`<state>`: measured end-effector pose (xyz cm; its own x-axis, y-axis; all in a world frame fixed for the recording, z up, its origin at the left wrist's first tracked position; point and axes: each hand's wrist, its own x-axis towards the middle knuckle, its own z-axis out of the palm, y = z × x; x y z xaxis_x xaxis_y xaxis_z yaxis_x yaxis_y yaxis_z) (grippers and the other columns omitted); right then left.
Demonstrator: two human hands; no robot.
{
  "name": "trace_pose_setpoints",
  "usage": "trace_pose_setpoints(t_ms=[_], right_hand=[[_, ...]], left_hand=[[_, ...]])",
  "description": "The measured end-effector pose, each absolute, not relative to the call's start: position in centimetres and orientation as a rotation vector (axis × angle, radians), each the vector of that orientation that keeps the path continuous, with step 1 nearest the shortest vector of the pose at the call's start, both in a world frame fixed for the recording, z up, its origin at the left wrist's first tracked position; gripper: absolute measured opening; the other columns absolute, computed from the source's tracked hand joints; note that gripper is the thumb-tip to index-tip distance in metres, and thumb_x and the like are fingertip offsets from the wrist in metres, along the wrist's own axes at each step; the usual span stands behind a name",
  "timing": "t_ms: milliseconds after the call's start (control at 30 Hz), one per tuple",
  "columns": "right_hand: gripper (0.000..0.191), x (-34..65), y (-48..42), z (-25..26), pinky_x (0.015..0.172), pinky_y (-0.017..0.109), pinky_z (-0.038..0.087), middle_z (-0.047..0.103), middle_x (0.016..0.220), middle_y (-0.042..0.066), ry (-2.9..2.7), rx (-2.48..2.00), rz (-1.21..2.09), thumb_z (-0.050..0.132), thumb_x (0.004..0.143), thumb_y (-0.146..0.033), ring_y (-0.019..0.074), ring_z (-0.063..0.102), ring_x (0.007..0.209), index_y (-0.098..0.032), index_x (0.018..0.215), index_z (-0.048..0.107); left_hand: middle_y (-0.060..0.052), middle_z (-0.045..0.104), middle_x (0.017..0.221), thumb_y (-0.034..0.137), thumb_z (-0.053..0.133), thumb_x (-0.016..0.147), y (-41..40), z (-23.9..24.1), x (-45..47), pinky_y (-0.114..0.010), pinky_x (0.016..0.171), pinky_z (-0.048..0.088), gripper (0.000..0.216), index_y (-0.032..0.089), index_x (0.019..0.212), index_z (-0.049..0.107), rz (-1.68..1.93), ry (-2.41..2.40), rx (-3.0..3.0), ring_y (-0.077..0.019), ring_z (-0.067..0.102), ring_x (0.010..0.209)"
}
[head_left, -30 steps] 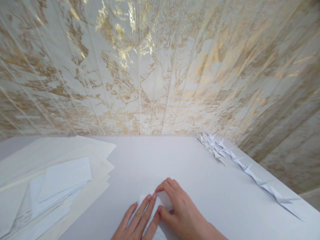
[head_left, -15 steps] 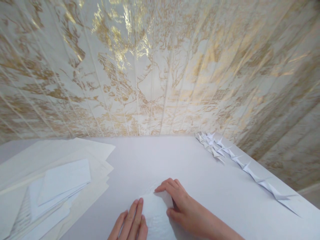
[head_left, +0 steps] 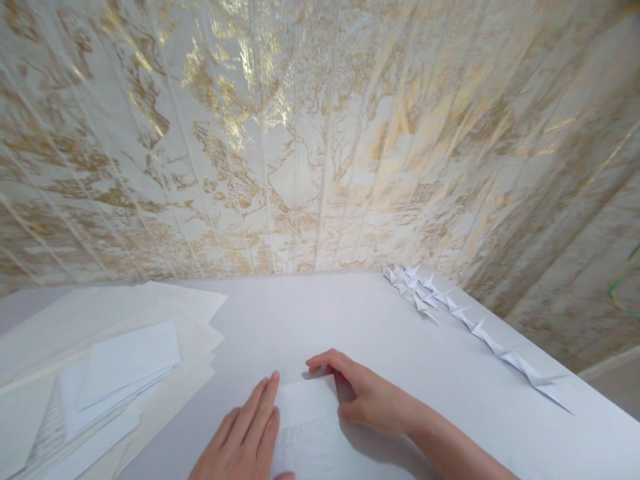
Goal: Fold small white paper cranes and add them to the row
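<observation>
Left hand (head_left: 245, 437) flat, fingers together; right hand (head_left: 367, 400) arched, fingertips down.

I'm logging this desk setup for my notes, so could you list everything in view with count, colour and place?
small paper sheet: one, white, flat on the table at the near edge, between the two hands
folded paper pieces: many, exact count unclear, white, in a row along the table's far right edge
large sheets: several, cream, stacked at the left of the table
smaller sheets: several, pale white, fanned on top of the large sheets
table: one, white, fills the lower half
wall covering: one, cream with gold pattern, behind the table
left hand: flat, fingers on the small sheet's left edge
right hand: fingertips at the sheet's far right corner
</observation>
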<state>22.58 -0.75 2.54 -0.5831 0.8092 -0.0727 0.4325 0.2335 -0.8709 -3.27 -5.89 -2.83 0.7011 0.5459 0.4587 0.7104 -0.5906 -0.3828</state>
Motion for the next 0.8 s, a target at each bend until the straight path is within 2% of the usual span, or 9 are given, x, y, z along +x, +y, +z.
trace_pose_setpoints(t_ms=[67,167,267,367,467,533,600,667,800], right_hand=[[0.082,22.2,-1.1,2.1,0.097,0.033,0.039,0.06,0.124,0.005,-2.087,-1.154,1.263,0.047,0.054,0.005,0.0208,0.054,0.11,-0.022,0.132,0.051],[0.084,21.4,-1.7,1.3,0.099,0.034,0.038,0.059,0.127,0.004,-2.025,-1.156,1.214,0.048,0.057,0.005,0.0203,0.052,0.112,-0.024,0.136,0.046],[0.084,20.6,-2.2,1.0,0.101,0.036,0.038,0.06,0.124,0.004,-1.962,-1.135,1.21,0.051,0.06,0.004,0.0197,0.052,0.109,-0.025,0.139,0.041],[0.084,20.1,-2.8,1.1,0.102,0.038,0.037,0.061,0.115,0.005,-1.992,-1.091,1.154,0.055,0.063,0.0,0.0207,0.052,0.11,-0.023,0.142,0.036],[0.084,19.8,-3.4,1.5,0.107,0.042,0.029,0.064,0.108,0.006,-2.185,-0.93,1.028,0.054,0.066,-0.003,0.0201,0.057,0.107,-0.02,0.145,0.03],[0.083,19.5,-3.5,1.7,0.109,0.045,0.022,0.067,0.109,0.006,-2.32,-0.803,0.945,0.054,0.066,-0.005,0.0198,0.062,0.104,-0.02,0.144,0.029],[0.082,19.3,-3.5,1.7,0.107,0.044,0.022,0.066,0.117,0.009,-2.401,-0.741,0.9,0.057,0.065,-0.009,0.0215,0.063,0.105,-0.02,0.142,0.03],[0.08,19.1,-3.4,1.5,0.103,0.043,0.028,0.064,0.125,0.01,-2.432,-0.763,0.863,0.06,0.065,-0.014,0.0244,0.062,0.106,-0.02,0.14,0.034],[0.075,19.1,-3.2,1.0,0.098,0.041,0.035,0.063,0.126,0.011,-2.486,-0.939,0.744,0.063,0.066,-0.019,0.0279,0.058,0.105,-0.019,0.138,0.042]], left_hand=[[-0.016,0.06,0.137,0.049,0.05,0.093,-5.5,-2.0,-2.8,-0.033,0.088,0.05,0.046,0.014,0.12,0.064,-0.477,-1.01,-2.363,-0.0281,0.06,0.119],[-0.014,0.058,0.14,0.035,0.052,0.093,-5.1,-1.0,-2.0,-0.033,0.094,0.047,0.046,0.011,0.132,0.054,-0.51,-1.068,-2.381,-0.0261,0.056,0.124],[-0.009,0.065,0.13,0.015,0.047,0.092,-4.9,-0.4,-1.5,-0.033,0.095,0.045,0.04,0.013,0.132,0.052,-0.57,-1.057,-2.41,-0.0223,0.057,0.12],[-0.004,0.07,0.114,0.005,0.042,0.091,-4.9,-0.4,-1.3,-0.033,0.096,0.041,0.039,0.018,0.125,0.056,-0.683,-1.073,-2.442,-0.0192,0.06,0.109],[-0.001,0.07,0.094,0.004,0.036,0.092,-5.0,-0.9,-1.1,-0.037,0.097,0.036,0.034,0.022,0.098,0.064,-0.913,-1.181,-2.473,-0.0188,0.06,0.098],[-0.001,0.068,0.09,0.005,0.035,0.093,-4.8,-1.3,-1.1,-0.039,0.098,0.034,0.034,0.022,0.084,0.064,-1.03,-1.234,-2.468,-0.02,0.058,0.097],[-0.002,0.069,0.097,0.006,0.036,0.093,-4.6,-1.6,-1.3,-0.042,0.099,0.031,0.034,0.022,0.085,0.064,-1.04,-1.244,-2.467,-0.0215,0.057,0.103],[-0.001,0.071,0.103,0.006,0.036,0.094,-4.2,-1.8,-1.6,-0.043,0.1,0.03,0.034,0.024,0.092,0.066,-1.003,-1.247,-2.471,-0.0221,0.056,0.107],[-0.001,0.075,0.099,0.011,0.032,0.099,-4.3,-2.0,-2.1,-0.038,0.092,0.038,0.036,0.022,0.102,0.066,-0.866,-1.171,-2.485,-0.0202,0.063,0.095]])
